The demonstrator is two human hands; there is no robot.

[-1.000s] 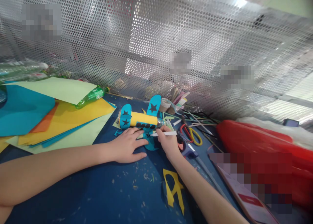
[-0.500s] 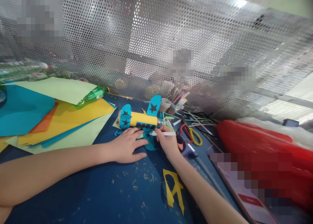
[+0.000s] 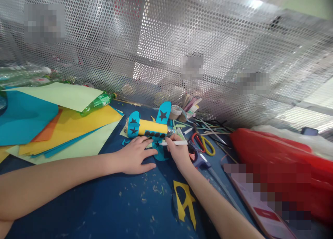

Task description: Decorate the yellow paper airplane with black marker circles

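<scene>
1. The dark blue bench [image 3: 117,204] carries everything. It is dusted with small paper scraps, and a perforated metal screen stands along its far edge.
2. A loose stack of large coloured paper sheets [image 3: 65,128] lies at the far left, well apart from both hands.
3. The paper aeroplane model with a yellow tube body and blue wings with black stars [image 3: 152,127] lies in the middle of the bench, just beyond both hands. Its long axis runs from left to right across the view, the tail to the left and the nose to the right. One wing points up and away, and the other lies flat towards the person.
4. The left hand [image 3: 135,155] rests palm down on the bench with the fingers spread. The fingertips reach to the near side of the yellow body, at the tail half, and seem to touch the flat wing.
5. The right hand [image 3: 179,152] is at the nose end, its fingers pressed together in a pinch around a pen.
6. The thin white pen [image 3: 175,142] lies almost parallel to the body. Its tip points left and meets the flat blue wing, between the two hands. So the right hand, through the pen, is the nearer one to that wing.
</scene>
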